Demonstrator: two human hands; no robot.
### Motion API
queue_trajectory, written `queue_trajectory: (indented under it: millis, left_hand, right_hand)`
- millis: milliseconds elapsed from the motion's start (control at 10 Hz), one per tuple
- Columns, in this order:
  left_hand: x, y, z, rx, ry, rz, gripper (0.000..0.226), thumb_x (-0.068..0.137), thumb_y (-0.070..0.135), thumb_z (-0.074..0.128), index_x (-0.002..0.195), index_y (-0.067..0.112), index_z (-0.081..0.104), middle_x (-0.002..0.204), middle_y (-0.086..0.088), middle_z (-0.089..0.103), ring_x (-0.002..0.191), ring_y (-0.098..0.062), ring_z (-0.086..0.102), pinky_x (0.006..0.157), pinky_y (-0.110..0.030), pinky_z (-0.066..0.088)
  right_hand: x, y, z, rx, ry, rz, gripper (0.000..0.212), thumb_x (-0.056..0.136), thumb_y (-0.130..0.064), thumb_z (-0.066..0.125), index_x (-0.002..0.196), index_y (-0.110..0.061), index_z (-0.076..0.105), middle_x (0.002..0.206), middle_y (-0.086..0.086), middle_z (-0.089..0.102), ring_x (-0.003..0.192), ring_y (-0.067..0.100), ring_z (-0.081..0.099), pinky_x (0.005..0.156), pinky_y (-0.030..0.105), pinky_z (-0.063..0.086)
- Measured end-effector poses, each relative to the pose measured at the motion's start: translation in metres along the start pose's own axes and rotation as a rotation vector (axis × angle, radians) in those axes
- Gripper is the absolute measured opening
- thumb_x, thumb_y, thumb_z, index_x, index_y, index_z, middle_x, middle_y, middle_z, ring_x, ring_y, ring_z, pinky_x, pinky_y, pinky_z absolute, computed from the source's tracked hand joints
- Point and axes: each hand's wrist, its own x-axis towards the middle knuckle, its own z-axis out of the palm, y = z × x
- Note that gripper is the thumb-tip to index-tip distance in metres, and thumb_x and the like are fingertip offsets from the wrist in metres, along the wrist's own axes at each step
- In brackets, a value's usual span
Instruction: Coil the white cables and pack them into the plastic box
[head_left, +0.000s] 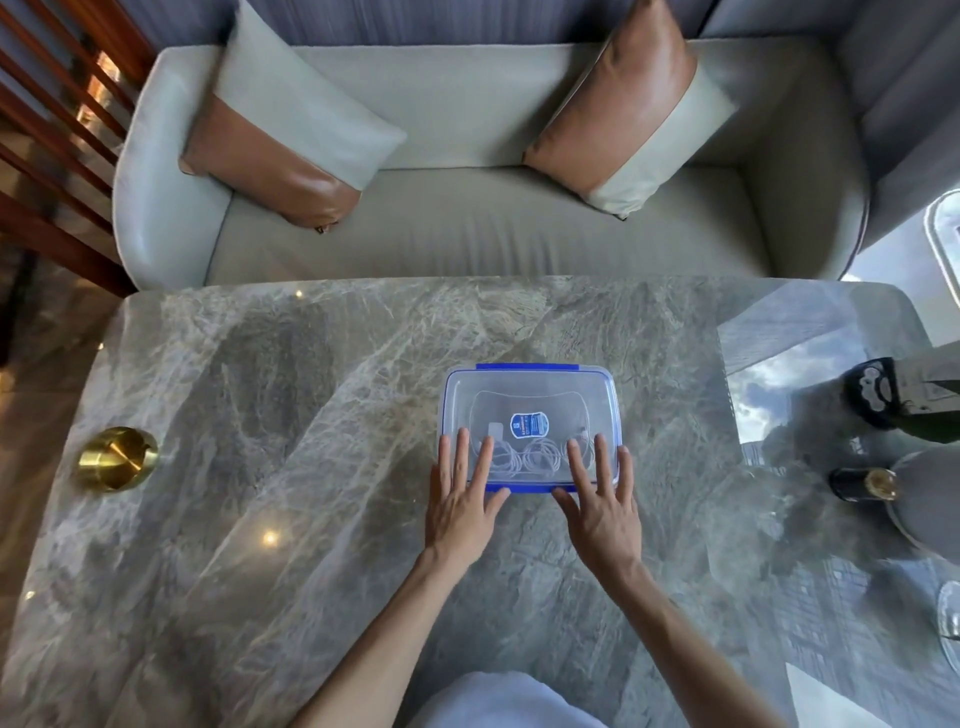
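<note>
A clear plastic box (530, 395) with blue clips stands on the marble table, its transparent lid on top. Through the lid I see coiled white cables (524, 457) lying inside near the front wall. My left hand (462, 499) lies flat with spread fingers on the lid's front left part. My right hand (597, 499) lies flat the same way on the front right part. Both thumbs sit by the front blue clip (530, 489). Neither hand grips anything.
A round brass dish (117, 457) sits at the table's left edge. A dark bottle (862, 483) and a black device (878, 392) stand at the right. A grey sofa (467, 234) with two cushions runs along the far side of the table (311, 415).
</note>
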Motion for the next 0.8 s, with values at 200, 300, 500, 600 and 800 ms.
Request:
queue_trajectory:
  millis: [200,300,500,600,800]
  left_hand:
    - [0.014,-0.003,-0.014,0.068,-0.046,-0.026,0.073,0.097,0.058,0.031,0.153,0.033,-0.011,0.162,-0.001,-0.021,0.149,-0.026,-0.023,0.121,-0.054,0.004]
    - [0.004,0.014,-0.021,0.085,0.023,-0.034,0.067,0.101,0.042,0.035,0.155,0.024,0.000,0.162,-0.007,-0.015,0.151,-0.031,-0.013,0.121,-0.056,0.003]
    - [-0.026,0.018,-0.026,0.074,-0.135,-0.070,0.069,0.099,0.040,0.035,0.154,0.034,-0.006,0.164,0.002,-0.018,0.150,-0.023,-0.020,0.115,-0.066,-0.007]
    - [-0.019,0.019,-0.047,0.082,-0.243,-0.086,0.066,0.099,0.044,0.037,0.155,0.033,0.004,0.165,0.002,-0.008,0.152,-0.024,-0.013,0.118,-0.063,-0.001]
    - [0.006,0.031,-0.144,0.118,-0.132,-0.025,0.036,0.098,0.034,0.046,0.116,0.007,0.062,0.124,-0.016,0.065,0.116,-0.031,0.059,0.096,-0.038,0.043]
  right_hand:
    - [0.008,-0.007,-0.006,0.001,-0.042,0.028,0.069,0.094,-0.061,0.038,0.156,-0.034,0.019,0.166,0.007,0.017,0.151,0.040,0.015,0.107,0.049,0.046]
    - [0.007,-0.009,-0.011,0.009,-0.078,0.041,0.070,0.096,-0.063,0.035,0.157,-0.038,0.008,0.168,0.002,0.001,0.153,0.036,0.003,0.115,0.050,0.033]
    - [-0.020,-0.003,-0.020,-0.090,-0.191,-0.060,0.073,0.096,-0.063,0.030,0.155,-0.041,-0.006,0.168,-0.001,-0.008,0.154,0.033,-0.009,0.123,0.057,0.004]
    - [-0.012,-0.008,-0.043,-0.119,-0.268,-0.044,0.069,0.096,-0.062,0.034,0.156,-0.042,0.006,0.168,-0.001,0.002,0.154,0.031,0.001,0.122,0.054,0.008]
    - [0.017,-0.022,-0.132,0.012,-0.172,-0.058,0.044,0.101,-0.045,0.041,0.132,-0.020,0.060,0.138,0.007,0.060,0.128,0.027,0.054,0.103,0.038,0.046]
